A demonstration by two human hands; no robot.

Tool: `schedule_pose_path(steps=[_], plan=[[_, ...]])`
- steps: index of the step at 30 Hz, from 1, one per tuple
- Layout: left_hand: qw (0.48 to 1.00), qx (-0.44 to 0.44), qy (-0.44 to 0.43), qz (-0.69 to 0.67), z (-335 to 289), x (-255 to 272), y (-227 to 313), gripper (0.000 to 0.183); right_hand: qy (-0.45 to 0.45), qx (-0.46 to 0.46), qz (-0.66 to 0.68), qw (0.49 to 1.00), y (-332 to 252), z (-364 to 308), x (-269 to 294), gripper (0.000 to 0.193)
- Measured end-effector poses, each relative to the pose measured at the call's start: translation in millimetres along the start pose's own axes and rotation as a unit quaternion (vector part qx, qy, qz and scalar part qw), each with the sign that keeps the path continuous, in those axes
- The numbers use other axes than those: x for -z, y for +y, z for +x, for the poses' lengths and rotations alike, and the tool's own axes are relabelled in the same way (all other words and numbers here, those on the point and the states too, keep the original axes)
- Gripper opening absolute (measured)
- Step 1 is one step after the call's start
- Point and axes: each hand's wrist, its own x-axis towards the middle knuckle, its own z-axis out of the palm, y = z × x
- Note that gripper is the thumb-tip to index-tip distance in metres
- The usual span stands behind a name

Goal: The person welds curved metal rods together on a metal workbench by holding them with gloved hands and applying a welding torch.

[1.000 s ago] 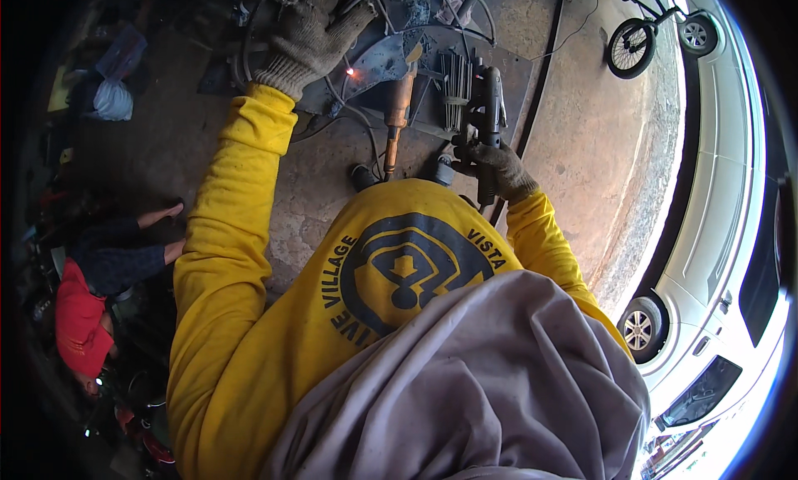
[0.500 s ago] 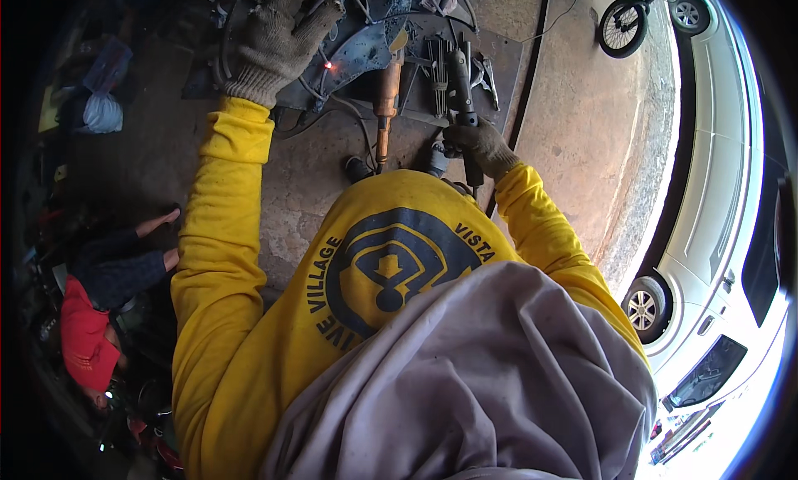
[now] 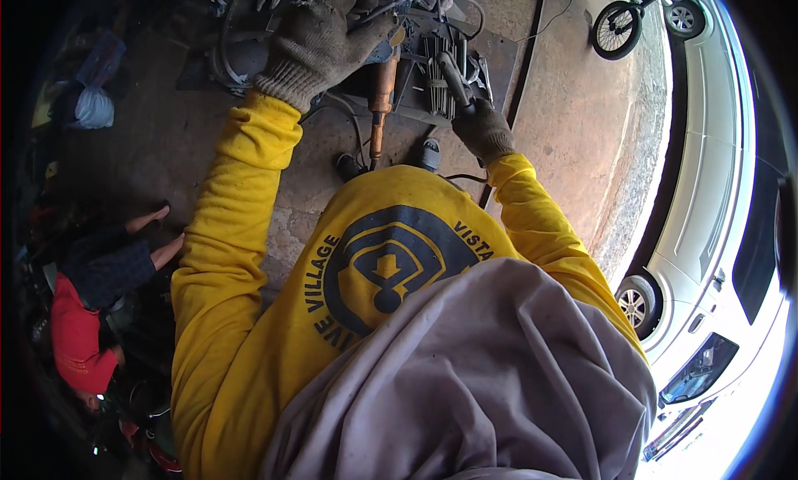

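Two long yellow fabric sleeves extend forward past a draped mauve-grey cloth and my yellow shirt front, which bears a dark rounded print. Beyond the shirt, a pair of dark shoes shows on the brown concrete floor. My right grip, in a knitted grey-brown glove, is curled closed around the near end of a dark grey cylindrical hand tool, whose barrel points away from me and slightly left. Just left of the barrel lies a bundle of thin grey metal rods; farther left, a copper-orange cylindrical tool. Right of the barrel, slim pale metal pieces rest on a dark flat metal sheet. My left grip, gloved alike, reaches farther out near bent grey metal tubing, thumb spread rightward; I cannot tell whether its fingers hold anything. At left is a person in a red shirt; at far right, a black bicycle and a silver-white van.
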Motion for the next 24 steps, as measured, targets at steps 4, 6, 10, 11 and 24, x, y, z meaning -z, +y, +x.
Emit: schedule_pose_path(steps=[4, 6, 10, 11, 24], plan=[[0.979, 0.082, -0.026, -0.186, -12.4, 8.4, -30.3, 0.053, 0.042, 0.012, 0.07, 0.997, 4.9, -3.8, -2.4, 0.054], [0.992, 0.118, 0.001, -0.036, -1.0, 31.1, -12.9, 0.037, 0.026, -0.001, 0.136, 0.99, 25.6, 2.4, -13.1, 0.054], [0.966, 0.153, 0.059, -0.198, -12.1, 27.4, -49.7, 0.028, -0.014, 0.0, 0.186, 0.982, 38.5, -12.0, -13.4, 0.06], [0.968, 0.152, 0.06, -0.193, -13.7, 28.5, -52.3, 0.028, -0.014, 0.004, 0.163, 0.987, 33.7, -21.7, -7.5, 0.063], [0.839, 0.366, 0.2, -0.349, -39.4, 25.2, -75.9, 0.029, -0.069, -0.013, 0.157, 0.985, 29.6, -45.3, -2.0, 0.068]])
